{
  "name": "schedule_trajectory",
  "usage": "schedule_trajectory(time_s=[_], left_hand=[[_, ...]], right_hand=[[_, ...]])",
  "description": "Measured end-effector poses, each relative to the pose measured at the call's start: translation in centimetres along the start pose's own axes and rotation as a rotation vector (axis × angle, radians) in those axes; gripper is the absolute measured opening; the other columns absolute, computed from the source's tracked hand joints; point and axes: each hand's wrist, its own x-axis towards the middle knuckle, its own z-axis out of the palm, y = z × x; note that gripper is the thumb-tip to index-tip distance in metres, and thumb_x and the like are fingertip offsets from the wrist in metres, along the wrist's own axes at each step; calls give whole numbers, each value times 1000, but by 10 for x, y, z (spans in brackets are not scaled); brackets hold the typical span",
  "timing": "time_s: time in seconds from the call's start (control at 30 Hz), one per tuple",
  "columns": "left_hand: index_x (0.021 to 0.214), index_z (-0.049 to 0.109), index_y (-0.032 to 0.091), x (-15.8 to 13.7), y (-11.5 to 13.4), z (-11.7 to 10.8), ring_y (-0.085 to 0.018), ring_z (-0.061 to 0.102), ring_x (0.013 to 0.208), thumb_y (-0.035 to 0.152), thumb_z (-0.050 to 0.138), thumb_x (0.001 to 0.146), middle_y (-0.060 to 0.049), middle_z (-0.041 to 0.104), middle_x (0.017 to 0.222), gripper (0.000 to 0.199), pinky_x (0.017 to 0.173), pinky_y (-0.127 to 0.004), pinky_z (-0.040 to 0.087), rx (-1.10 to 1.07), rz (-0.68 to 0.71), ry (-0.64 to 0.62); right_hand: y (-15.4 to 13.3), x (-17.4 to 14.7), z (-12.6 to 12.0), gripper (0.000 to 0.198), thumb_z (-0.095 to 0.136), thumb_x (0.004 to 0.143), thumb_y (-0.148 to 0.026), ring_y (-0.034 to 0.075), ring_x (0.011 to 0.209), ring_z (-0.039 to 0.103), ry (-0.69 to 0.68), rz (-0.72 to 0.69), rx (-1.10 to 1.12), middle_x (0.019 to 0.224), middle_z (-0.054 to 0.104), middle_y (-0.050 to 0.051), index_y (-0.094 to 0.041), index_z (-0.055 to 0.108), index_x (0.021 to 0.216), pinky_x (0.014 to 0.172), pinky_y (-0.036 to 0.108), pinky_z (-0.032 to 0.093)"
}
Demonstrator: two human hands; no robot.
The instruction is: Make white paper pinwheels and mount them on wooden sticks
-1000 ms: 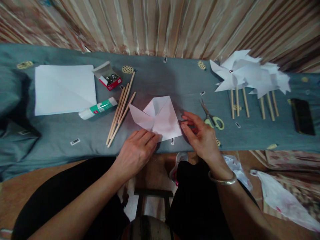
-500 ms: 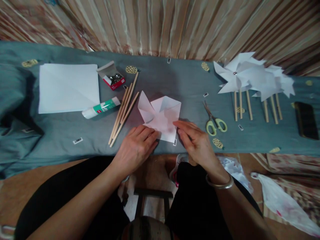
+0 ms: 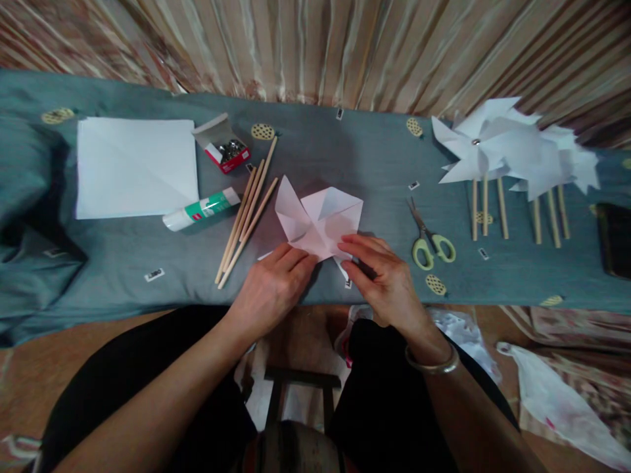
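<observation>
A white paper pinwheel, cut and partly folded, lies on the cloth in front of me with several flaps curling up. My left hand grips its near left edge, fingers together, and the thumb is hidden. At the near right side, my right hand has its fingertips on top of the paper and its thumb lower by the near corner, closed on that part. A paper tip pokes out below between the hands. Left of the pinwheel lie several wooden sticks. Green-handled scissors rest to the right of my right hand.
White paper sheets are stacked at the left, beside a glue stick and an opened red box of metal pins. Finished pinwheels on sticks lie at the right, near a dark phone. A curtain hangs behind.
The pinwheel's near edge has been drawn up and folded inward. My right fingertips have moved left onto the paper. The view has shifted slightly.
</observation>
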Motion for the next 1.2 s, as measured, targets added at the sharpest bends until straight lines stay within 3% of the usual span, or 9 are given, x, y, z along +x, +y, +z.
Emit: schedule_trajectory(time_s=[0.23, 0.47, 0.63, 1.2], left_hand=[[107, 64, 10, 1, -2, 2, -21, 63, 84, 16, 53, 96, -9, 70, 92, 17, 73, -33, 58, -40, -37, 9], [127, 53, 9, -2, -3, 3, -20, 66, 86, 15, 51, 97, -9, 71, 93, 31, 77, -33, 59, -97, -69, 40], [119, 60, 14, -5, -2, 1, -20, 65, 92, 15, 53, 96, -9, 70, 100, 24, 81, -34, 59, -160, -55, 26], [109, 66, 10, 1, -4, 1, -19, 61, 83, 17, 53, 97, -9, 68, 89, 19, 71, -32, 58, -132, -112, -3]], right_hand=[[-8, 14, 12, 9, 66, 88, -25, 22, 123, 60, 61, 84, 136, 129, 67, 6, -25, 74, 91, 107, 45, 47], [-11, 22, 22, 7, 66, 86, -25, 25, 125, 58, 112, 141, 67, 133, 64, 8, -23, 73, 84, 105, 48, 47], [-14, 24, 27, 7, 67, 85, -24, 26, 122, 59, 138, 147, -34, 131, 65, 8, -24, 72, 80, 103, 50, 48], [-20, 31, 29, 10, 65, 84, -25, 28, 121, 59, 132, 148, -164, 130, 66, 7, -24, 66, 74, 102, 49, 49]])
